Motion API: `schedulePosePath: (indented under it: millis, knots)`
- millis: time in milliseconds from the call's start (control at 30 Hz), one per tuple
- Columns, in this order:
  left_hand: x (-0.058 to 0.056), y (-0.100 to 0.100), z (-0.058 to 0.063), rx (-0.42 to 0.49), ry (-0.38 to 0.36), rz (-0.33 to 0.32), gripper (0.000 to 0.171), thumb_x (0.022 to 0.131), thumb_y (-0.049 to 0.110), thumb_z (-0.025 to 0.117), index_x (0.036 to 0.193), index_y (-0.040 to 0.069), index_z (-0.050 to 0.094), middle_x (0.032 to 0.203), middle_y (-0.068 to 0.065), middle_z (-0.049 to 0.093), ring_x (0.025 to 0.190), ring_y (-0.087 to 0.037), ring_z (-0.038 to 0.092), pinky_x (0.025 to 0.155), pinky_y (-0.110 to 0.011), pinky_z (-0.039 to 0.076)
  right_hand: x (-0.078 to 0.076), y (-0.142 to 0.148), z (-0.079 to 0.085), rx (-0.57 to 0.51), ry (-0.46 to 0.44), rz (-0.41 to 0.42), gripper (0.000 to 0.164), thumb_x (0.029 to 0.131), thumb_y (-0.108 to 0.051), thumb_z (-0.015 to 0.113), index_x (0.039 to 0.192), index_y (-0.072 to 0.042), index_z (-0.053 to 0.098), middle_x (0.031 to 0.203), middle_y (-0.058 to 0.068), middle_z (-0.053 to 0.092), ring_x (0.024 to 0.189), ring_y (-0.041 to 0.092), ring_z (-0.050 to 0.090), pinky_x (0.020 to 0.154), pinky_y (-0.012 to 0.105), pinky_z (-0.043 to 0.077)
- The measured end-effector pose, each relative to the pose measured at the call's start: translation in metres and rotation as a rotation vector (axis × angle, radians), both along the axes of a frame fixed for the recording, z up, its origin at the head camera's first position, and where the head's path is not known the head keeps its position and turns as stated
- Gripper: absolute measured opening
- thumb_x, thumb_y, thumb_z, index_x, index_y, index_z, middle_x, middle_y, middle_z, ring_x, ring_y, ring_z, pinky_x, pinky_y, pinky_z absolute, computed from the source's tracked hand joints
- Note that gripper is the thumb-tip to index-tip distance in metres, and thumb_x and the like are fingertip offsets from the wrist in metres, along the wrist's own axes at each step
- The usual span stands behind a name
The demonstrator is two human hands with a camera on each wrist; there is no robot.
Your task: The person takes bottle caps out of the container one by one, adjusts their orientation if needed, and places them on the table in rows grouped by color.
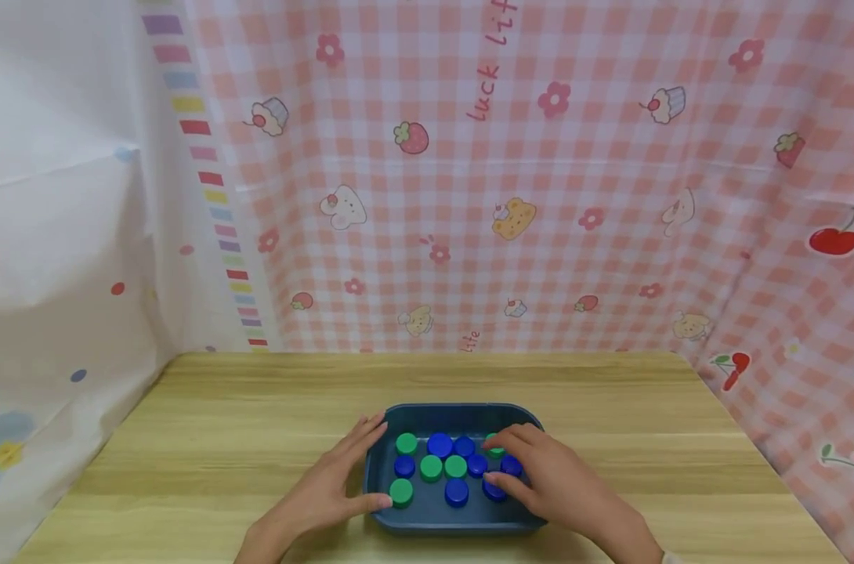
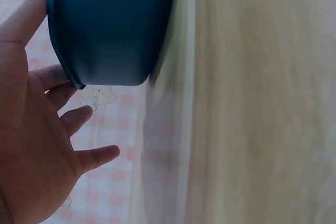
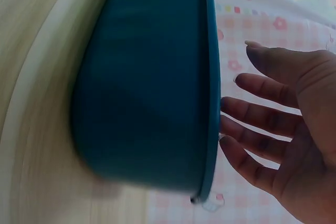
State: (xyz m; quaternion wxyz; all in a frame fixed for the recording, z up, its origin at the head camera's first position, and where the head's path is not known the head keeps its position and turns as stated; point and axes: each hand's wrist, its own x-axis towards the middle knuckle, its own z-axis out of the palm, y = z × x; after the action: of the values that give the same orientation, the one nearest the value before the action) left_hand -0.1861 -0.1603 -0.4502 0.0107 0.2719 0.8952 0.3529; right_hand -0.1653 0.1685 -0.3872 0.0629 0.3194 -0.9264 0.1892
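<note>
A dark blue rectangular tray (image 1: 462, 528) holds several round caps, some green and some blue. My left hand (image 1: 328, 482) rests at the tray's left end, fingers extended along the rim and the thumb tip close to a green cap (image 1: 402, 491). Over the right end reaches my right hand (image 1: 561, 478), its thumb above a blue cap (image 1: 493, 493) and its fingertips near a green cap (image 1: 494, 446) that they partly cover. In the right wrist view, the fingers of that hand spread loosely beside the tray wall (image 3: 147, 93); no cap shows between them.
The tray stands on a wood-grain table (image 1: 258, 423). Behind it hangs a pink checked cloth (image 1: 455, 188) with printed figures, and a white cloth (image 1: 67, 235) closes off the left side. More checked cloth (image 1: 808, 329) hangs at the right.
</note>
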Motion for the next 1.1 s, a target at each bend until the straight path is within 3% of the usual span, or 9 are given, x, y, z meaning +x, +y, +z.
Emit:
schedulePosePath:
  millis: [233, 433, 733, 1100]
  knots:
    - [0.0, -0.004, -0.001, 0.048, 0.03, -0.044, 0.095, 0.075, 0.045, 0.079, 0.15, 0.012, 0.032, 0.158, -0.005, 0.019, 0.142, -0.032, 0.018, 0.102, -0.06, 0.032, -0.003, -0.018, -0.003, 0.047, -0.092, 0.023, 0.036, 0.093, -0.043, 0.059, 0.118, -0.017, 0.065, 0.112, -0.002, 0.061, 0.104, 0.015, 0.057, 0.087, 0.039, 0.051]
    - [0.0, -0.009, -0.005, 0.05, -0.022, -0.075, 0.097, 0.077, 0.041, 0.079, 0.153, 0.015, 0.024, 0.16, -0.004, 0.012, 0.141, -0.034, 0.019, 0.099, -0.061, 0.034, -0.007, -0.027, -0.01, 0.071, -0.126, 0.033, 0.033, 0.092, -0.039, 0.063, 0.117, -0.017, 0.066, 0.114, -0.003, 0.062, 0.107, 0.015, 0.057, 0.091, 0.041, 0.049]
    - [0.0, -0.013, -0.008, -0.103, 0.029, -0.065, 0.093, 0.083, 0.048, 0.07, 0.155, 0.025, 0.017, 0.16, 0.008, 0.005, 0.134, -0.036, 0.036, 0.09, -0.066, 0.039, -0.01, -0.033, -0.019, 0.087, -0.099, 0.068, 0.028, 0.092, -0.038, 0.064, 0.112, -0.019, 0.067, 0.108, -0.005, 0.063, 0.1, 0.011, 0.058, 0.085, 0.042, 0.051]
    - [0.0, -0.014, -0.007, -0.092, 0.031, -0.067, 0.087, 0.085, 0.044, 0.069, 0.154, 0.025, 0.019, 0.16, 0.01, 0.005, 0.133, -0.031, 0.039, 0.095, -0.07, 0.031, -0.018, -0.037, -0.023, 0.135, -0.122, 0.093, 0.024, 0.088, -0.032, 0.071, 0.109, -0.021, 0.068, 0.103, -0.009, 0.062, 0.095, 0.007, 0.057, 0.084, 0.038, 0.051]
